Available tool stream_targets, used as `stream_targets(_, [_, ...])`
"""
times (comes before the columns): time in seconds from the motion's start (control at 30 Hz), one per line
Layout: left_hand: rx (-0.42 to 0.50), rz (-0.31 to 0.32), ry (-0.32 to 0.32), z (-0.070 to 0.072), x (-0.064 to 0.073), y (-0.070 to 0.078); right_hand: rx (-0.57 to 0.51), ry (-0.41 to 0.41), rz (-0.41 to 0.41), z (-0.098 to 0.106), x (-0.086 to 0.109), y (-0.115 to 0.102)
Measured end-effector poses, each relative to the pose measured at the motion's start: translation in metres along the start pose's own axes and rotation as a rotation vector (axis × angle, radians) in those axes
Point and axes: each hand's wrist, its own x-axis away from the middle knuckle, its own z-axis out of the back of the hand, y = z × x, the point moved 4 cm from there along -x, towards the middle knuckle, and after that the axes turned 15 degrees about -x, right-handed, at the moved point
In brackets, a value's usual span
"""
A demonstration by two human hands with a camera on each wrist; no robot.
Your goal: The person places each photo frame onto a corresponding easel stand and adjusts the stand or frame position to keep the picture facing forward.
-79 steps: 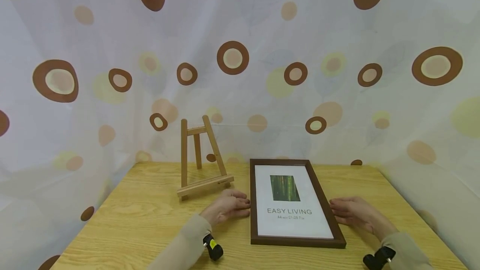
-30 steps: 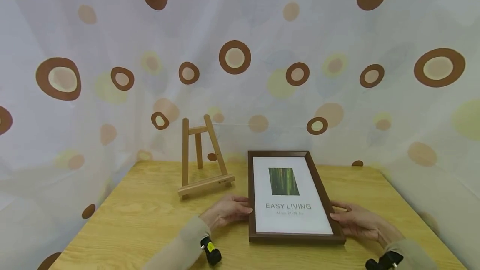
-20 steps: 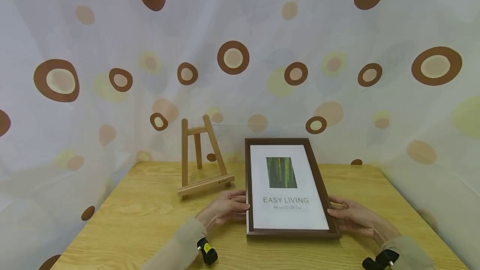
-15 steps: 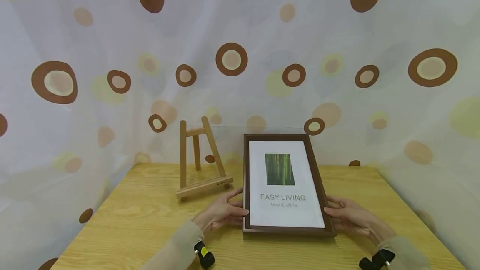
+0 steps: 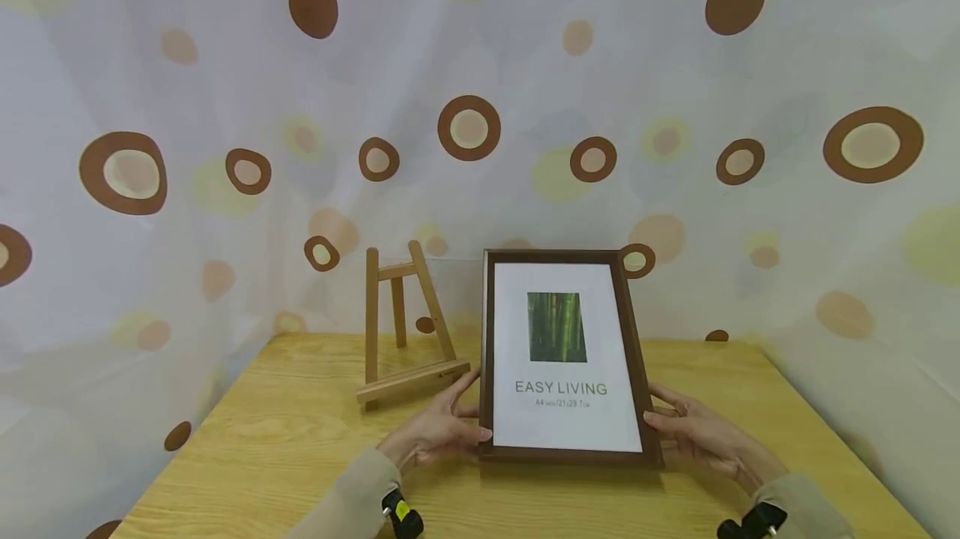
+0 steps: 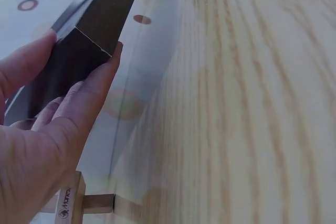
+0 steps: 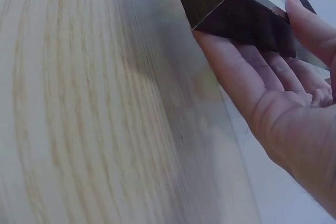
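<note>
A dark brown picture frame (image 5: 567,414) with a white insert, a small green bamboo picture and the words EASY LIVING is held tilted up above the table. My left hand (image 5: 438,429) grips its left side, thumb on the front edge and fingers behind. On the opposite side my right hand (image 5: 705,436) holds the frame the same way. Both wrist views show a mitred corner of the frame (image 6: 94,30), with the fingers (image 7: 236,69) under it and the thumb on the front. A small wooden easel (image 5: 412,381) stands just left of the frame.
The wood-grain table (image 5: 247,439) spreads under everything. Behind and at both sides hangs a pale curtain (image 5: 517,64) with brown and beige dots. The easel's front ledge lies close to the left hand.
Both hands, first beside the flat frame, have gripped its sides and lifted it. Its far edge has risen, so it tilts toward me, and it has shifted slightly left. The easel stays put.
</note>
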Motion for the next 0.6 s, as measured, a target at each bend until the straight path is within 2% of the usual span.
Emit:
stream_targets(0.1, [-0.05, -0.004, 0.026, 0.001, 0.001, 0.0, -0.04, -0.015, -0.008, -0.003, 0.001, 0.002])
stream_targets(0.27, [-0.104, 0.0, 0.065, 0.006, 0.002, -0.001, -0.026, -0.025, -0.006, -0.01, -0.002, 0.003])
stream_targets(0.6, [-0.127, -0.014, 0.065, 0.013, 0.004, -0.001, -0.036, -0.029, -0.006, -0.017, -0.011, 0.003])
